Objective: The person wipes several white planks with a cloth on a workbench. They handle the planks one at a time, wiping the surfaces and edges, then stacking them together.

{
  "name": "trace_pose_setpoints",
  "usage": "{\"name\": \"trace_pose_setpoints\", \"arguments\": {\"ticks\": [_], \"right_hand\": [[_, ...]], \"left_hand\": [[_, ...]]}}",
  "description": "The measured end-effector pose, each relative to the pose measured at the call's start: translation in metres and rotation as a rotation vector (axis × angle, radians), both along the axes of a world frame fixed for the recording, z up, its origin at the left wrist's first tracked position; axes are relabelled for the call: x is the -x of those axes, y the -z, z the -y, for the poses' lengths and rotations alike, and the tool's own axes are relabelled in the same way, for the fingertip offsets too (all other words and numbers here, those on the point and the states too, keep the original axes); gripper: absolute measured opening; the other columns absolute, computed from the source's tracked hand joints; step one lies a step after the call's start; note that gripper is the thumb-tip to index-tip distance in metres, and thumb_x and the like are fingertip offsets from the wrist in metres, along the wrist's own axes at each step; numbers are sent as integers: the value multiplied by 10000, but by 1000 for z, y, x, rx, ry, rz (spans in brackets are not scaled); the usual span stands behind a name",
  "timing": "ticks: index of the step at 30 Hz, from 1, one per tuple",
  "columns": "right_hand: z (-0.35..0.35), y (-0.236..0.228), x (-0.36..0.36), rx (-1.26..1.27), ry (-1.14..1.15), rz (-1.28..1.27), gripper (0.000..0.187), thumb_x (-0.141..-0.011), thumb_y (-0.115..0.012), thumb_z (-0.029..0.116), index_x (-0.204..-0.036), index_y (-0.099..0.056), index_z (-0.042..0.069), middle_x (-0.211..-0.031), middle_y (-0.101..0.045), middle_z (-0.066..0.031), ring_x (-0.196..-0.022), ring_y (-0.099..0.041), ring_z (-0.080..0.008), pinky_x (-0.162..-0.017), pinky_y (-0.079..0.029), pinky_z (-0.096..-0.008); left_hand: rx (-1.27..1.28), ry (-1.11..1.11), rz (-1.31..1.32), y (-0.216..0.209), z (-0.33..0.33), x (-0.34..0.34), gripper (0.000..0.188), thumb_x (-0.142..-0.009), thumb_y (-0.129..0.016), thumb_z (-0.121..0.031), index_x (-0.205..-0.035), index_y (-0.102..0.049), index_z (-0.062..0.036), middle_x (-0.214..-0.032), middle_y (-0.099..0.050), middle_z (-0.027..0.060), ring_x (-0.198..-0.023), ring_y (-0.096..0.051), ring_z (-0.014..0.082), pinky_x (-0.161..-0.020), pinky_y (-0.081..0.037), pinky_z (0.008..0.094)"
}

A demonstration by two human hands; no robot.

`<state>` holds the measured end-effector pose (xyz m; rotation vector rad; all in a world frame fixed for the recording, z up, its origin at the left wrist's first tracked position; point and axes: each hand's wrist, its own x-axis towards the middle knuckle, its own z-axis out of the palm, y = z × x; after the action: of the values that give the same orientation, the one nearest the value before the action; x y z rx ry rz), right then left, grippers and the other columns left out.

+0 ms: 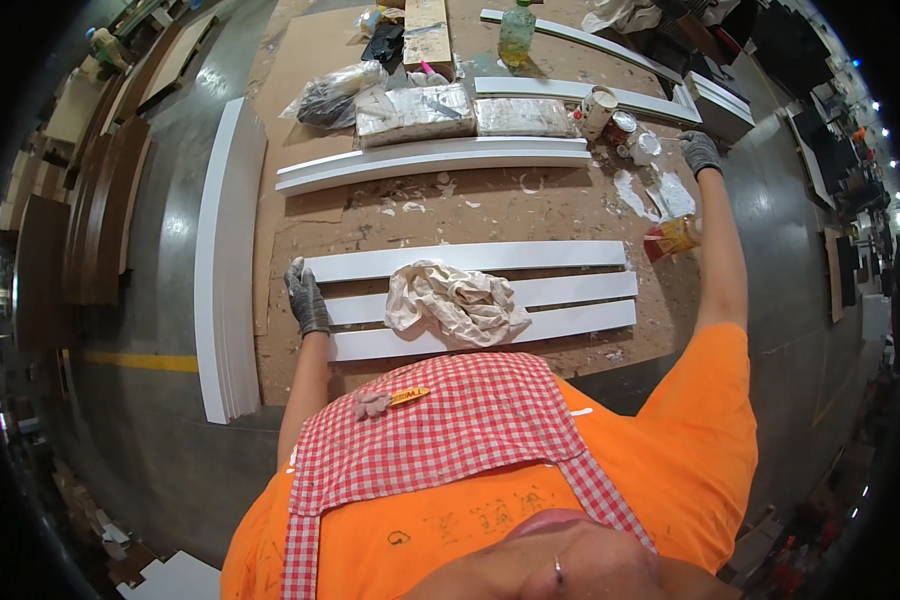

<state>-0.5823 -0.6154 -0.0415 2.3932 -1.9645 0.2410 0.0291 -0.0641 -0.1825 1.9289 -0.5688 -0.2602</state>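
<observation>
Three white slats point(580, 318) lie side by side across the worktable in front of me. A crumpled cream cloth point(450, 300) rests over their middle. My left hand point(308, 298), in a grey glove, lies against the slats' left ends with its fingers stretched out. At the far right, my gloved right hand point(701, 153) is closed beside a small white jar point(646, 149). A thin light piece seems to stick out from its fingers, too small to name. A red-lidded can point(621, 128) and a beige cup point(597, 110) stand near that jar.
Beyond the slats lies another white length point(430, 163), with wrapped bundles point(415, 113) behind it. A green-tinted bottle point(516, 35) stands at the back. A red-and-yellow container point(672, 238) sits near my right forearm. White panels point(228, 270) stand along the table's left side.
</observation>
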Motion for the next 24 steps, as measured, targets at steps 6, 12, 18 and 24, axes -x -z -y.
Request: {"name": "trace_pose_setpoints", "arguments": {"ticks": [6, 12, 18, 24], "right_hand": [[21, 40, -10, -426, 359, 325, 257, -831, -551, 169, -782, -662, -58, -650, -665, -145, -493, -635, -215, -519, -495, -381], [59, 31, 85, -133, 291, -190, 237, -859, -521, 170, -753, -673, 23, -682, -670, -137, -515, -635, -225, -459, -479, -364], [19, 30, 16, -506, 365, 1105, 208, -886, -463, 210, -866, -589, 46, -819, -684, -108, -556, -597, -161, -429, -446, -266], [-61, 44, -44, -1106, 22, 1534, 249, -939, -504, 160, -1143, -560, 30, -975, -636, -66, -791, -598, -151, -672, -503, -228]], "left_hand": [[-38, -21, 4, -3, 0, -1, 303, -924, -470, -73, -1219, -508, -18, -1225, -571, 131, -1143, -531, 237, -1004, -389, 331], [98, 10, -135, 16, 15, -3, 302, -922, -504, -110, -1215, -530, -40, -1199, -572, 88, -1059, -528, 188, -907, -413, 302], [86, -22, 146, 0, -9, -8, 407, -886, -541, -68, -1284, -485, -1, -1259, -529, 132, -1135, -512, 241, -973, -403, 337], [389, -135, -772, -33, 4, 9, 92, -818, -680, -95, -891, -633, -67, -701, -579, 19, -539, -513, 99, -490, -428, 234]]}}
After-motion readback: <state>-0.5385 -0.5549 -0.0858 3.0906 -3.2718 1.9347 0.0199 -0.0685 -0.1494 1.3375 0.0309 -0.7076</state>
